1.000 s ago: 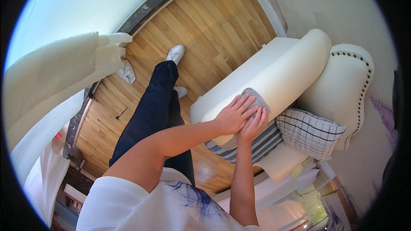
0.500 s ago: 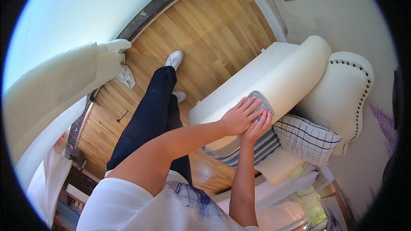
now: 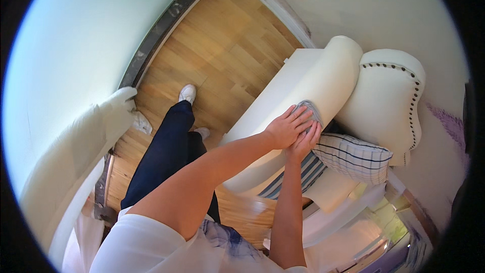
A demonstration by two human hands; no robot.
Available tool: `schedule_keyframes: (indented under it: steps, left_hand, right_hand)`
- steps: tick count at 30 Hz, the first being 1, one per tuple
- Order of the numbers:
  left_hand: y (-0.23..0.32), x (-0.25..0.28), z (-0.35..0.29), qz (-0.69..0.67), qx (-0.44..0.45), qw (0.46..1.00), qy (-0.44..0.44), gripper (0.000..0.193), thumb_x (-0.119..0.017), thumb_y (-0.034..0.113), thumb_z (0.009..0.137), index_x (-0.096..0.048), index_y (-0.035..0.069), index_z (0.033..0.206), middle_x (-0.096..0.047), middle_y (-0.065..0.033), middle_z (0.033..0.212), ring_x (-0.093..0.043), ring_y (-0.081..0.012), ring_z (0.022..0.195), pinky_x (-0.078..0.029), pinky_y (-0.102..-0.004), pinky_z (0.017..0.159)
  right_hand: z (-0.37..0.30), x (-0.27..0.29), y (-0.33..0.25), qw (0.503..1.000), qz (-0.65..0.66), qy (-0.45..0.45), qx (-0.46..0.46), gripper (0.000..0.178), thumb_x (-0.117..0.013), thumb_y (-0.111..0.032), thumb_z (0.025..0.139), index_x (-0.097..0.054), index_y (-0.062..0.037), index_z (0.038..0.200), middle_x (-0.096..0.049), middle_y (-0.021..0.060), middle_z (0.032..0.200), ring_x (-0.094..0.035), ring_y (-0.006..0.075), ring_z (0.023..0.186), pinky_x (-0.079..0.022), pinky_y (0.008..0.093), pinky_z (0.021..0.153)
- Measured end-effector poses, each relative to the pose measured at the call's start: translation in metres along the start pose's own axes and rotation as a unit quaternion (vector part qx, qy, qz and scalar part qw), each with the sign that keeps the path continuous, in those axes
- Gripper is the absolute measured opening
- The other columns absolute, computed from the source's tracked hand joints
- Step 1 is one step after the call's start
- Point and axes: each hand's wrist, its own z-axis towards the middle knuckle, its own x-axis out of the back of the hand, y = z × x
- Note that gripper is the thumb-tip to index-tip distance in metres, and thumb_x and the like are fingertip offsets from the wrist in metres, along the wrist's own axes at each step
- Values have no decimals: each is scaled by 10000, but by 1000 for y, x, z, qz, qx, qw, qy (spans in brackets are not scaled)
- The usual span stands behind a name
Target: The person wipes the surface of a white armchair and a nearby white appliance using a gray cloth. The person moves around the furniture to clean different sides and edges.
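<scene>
Both my hands press a folded grey cloth point(image 3: 311, 106) down on the rounded, padded arm point(image 3: 329, 81) of a cream sofa. My left hand point(image 3: 289, 128) reaches across from the left, its fingers stretched over the cloth. Beside and partly against it, my right hand point(image 3: 303, 142) comes up from below, with its fingertips on the cloth's near side. Most of the cloth lies hidden under the fingers. A checked white-and-blue cushion point(image 3: 353, 156) rests just right of my right hand. Below it shows a blue-striped cushion point(image 3: 308, 171).
A studded cream sofa back point(image 3: 386, 96) stands against the wall to the right. Wooden floor point(image 3: 222, 55) runs along the sofa's left side, where my legs and white shoes point(image 3: 187, 93) are. A pale draped covering point(image 3: 76, 146) hangs at the left, by the dark skirting point(image 3: 156, 35).
The view has turned, so the sofa and floor sit farther left in the picture. My hands and the cloth have slid slightly along the sofa arm toward its far end.
</scene>
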Motion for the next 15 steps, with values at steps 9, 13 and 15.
schedule_keyframes:
  steps: [9, 13, 15]
  left_hand:
    - [-16, 12, 73, 38, -44, 998, -6, 500, -432, 328, 910, -412, 154, 1379, -259, -72, 1503, -167, -279, 1404, -114, -452, 1139]
    - [-26, 18, 103, 65, -69, 995, 19, 487, -438, 317, 914, -424, 138, 1366, -313, -102, 1472, -224, -305, 1382, -153, -470, 1125]
    - [-28, 19, 119, 64, -77, 995, 21, 483, -445, 314, 913, -430, 131, 1360, -327, -110, 1461, -237, -309, 1376, -169, -477, 1117]
  right_hand:
    - [65, -8, 16, 998, -19, 43, -36, 462, -468, -304, 932, -455, 48, 1231, -435, 228, 1277, -434, 393, 1158, -363, 478, 980]
    - [89, -9, 23, 997, -42, 44, -50, 452, -446, -291, 934, -457, 38, 1244, -430, 210, 1296, -410, 382, 1192, -337, 484, 1005]
    - [101, -15, 31, 995, -48, 65, -52, 424, -455, -270, 933, -474, 30, 1233, -438, 194, 1292, -417, 370, 1186, -343, 481, 998]
